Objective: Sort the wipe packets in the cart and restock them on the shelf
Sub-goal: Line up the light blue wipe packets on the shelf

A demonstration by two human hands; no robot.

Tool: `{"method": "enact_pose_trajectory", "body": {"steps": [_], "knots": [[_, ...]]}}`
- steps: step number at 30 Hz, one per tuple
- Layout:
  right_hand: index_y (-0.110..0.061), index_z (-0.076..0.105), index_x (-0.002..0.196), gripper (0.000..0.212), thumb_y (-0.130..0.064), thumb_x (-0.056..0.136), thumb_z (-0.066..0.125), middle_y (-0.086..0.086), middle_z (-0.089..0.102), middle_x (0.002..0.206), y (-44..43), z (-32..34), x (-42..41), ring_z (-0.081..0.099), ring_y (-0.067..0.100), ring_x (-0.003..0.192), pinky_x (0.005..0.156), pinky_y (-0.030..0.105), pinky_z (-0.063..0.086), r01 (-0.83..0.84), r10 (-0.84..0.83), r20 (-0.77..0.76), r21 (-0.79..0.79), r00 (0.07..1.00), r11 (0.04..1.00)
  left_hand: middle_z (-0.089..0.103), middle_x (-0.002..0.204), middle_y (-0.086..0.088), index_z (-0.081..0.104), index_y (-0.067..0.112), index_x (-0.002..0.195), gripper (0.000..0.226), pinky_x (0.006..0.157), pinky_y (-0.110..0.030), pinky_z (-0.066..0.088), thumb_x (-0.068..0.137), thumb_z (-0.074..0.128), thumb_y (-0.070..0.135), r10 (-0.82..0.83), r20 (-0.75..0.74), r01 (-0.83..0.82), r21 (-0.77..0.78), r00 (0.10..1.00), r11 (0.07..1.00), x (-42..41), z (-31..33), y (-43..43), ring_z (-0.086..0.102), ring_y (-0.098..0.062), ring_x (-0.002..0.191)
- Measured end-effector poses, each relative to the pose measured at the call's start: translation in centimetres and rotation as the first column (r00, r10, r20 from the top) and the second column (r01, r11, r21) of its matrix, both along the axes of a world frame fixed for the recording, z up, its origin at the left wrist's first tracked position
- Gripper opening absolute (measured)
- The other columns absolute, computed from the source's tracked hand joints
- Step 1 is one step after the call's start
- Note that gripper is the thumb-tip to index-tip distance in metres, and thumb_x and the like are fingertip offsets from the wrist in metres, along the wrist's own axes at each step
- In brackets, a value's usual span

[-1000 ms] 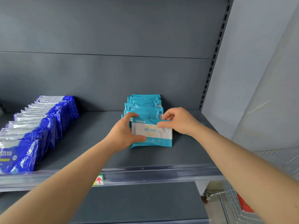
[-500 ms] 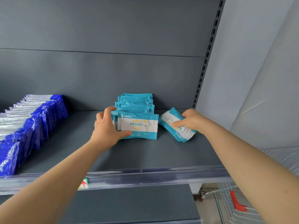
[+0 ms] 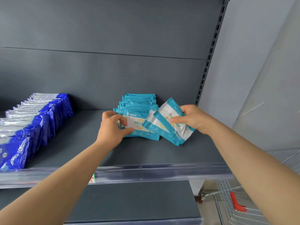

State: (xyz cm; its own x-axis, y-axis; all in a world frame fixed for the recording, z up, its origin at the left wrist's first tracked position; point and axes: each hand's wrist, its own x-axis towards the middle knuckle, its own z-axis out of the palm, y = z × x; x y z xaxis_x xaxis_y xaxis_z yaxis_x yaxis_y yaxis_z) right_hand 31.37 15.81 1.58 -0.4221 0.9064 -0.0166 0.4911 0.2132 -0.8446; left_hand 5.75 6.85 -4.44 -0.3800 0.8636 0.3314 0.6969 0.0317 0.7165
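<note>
A row of teal wipe packets [image 3: 138, 103] stands upright on the grey shelf [image 3: 146, 153], running back toward the rear panel. My left hand [image 3: 112, 127] grips the left end of the front teal packet [image 3: 138, 127] in that row. My right hand [image 3: 193, 119] holds two teal-and-white packets [image 3: 168, 125] fanned out and tilted, just right of the row, their lower corners close to the shelf.
A long row of dark blue wipe packets [image 3: 32, 120] fills the shelf's left side. A slotted upright [image 3: 209, 59] bounds the shelf on the right. The wire cart [image 3: 235, 207] with a red handle piece sits at lower right.
My right hand lifted its packets and brought them left toward the row, now fanned against the front packet. My left hand stays on the front packet. The view shifted slightly.
</note>
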Motion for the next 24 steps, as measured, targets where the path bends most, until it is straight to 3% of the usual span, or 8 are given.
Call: {"method": "enact_pose_trajectory", "body": {"steps": [6,13,16,21,24], "knots": [[-0.017,0.07,0.096,0.015,-0.014,0.081,0.072,0.0,0.075,0.092,0.0,-0.4,-1.0,0.072,0.021,0.087,0.086,0.046,0.056,0.029,-0.029,0.009,-0.005,1.0,1.0,0.038,0.133,0.001,0.072,0.023,0.087,0.009,0.089,-0.018,0.035,0.08,0.076,0.021,-0.047,0.074,0.05,-0.039,0.996,0.998,-0.5,1.0,-0.7,0.042,-0.007,0.112],[-0.02,0.067,0.095,0.015,-0.011,0.084,0.071,-0.002,0.073,0.096,-1.2,-0.6,-3.3,0.071,0.015,0.086,0.079,0.034,0.057,-0.035,0.034,-0.054,-0.013,0.998,0.999,0.035,0.137,0.002,0.075,0.023,0.087,0.023,0.096,-0.023,0.037,0.071,0.081,0.039,-0.08,0.162,0.092,-0.069,0.983,0.993,-0.5,1.2,-1.1,0.042,-0.01,0.121],[-0.019,0.066,0.099,0.015,-0.013,0.086,0.068,-0.001,0.072,0.099,-1.6,-0.9,-4.6,0.07,0.016,0.089,0.079,0.032,0.056,-0.035,0.033,-0.107,-0.011,0.994,0.999,0.035,0.138,0.003,0.073,0.019,0.079,0.023,0.092,-0.025,0.04,0.067,0.085,0.034,-0.046,0.132,0.058,-0.095,0.99,0.994,-0.6,0.8,-0.8,0.045,-0.01,0.112],[-0.02,0.066,0.103,0.014,-0.022,0.089,0.061,-0.001,0.074,0.1,-1.1,-0.5,-4.2,0.07,0.02,0.093,0.086,0.042,0.055,0.09,-0.118,-0.248,-0.119,0.962,0.989,0.04,0.123,0.001,0.069,0.016,0.072,0.02,0.085,-0.028,0.051,0.07,0.084,0.028,-0.006,0.119,0.019,-0.104,0.993,0.994,-1.0,0.0,-0.6,0.056,-0.013,0.091],[-0.018,0.062,0.107,0.021,-0.01,0.088,0.06,0.004,0.071,0.105,-1.1,-0.4,-3.2,0.07,0.021,0.093,0.083,0.041,0.057,0.155,-0.2,-0.319,-0.159,0.927,0.975,0.047,0.118,-0.004,0.066,0.009,0.074,0.022,0.063,-0.027,0.059,0.072,0.083,0.023,-0.018,0.211,0.044,-0.119,0.977,0.992,-1.0,-0.3,-0.2,0.063,-0.014,0.08]]}}
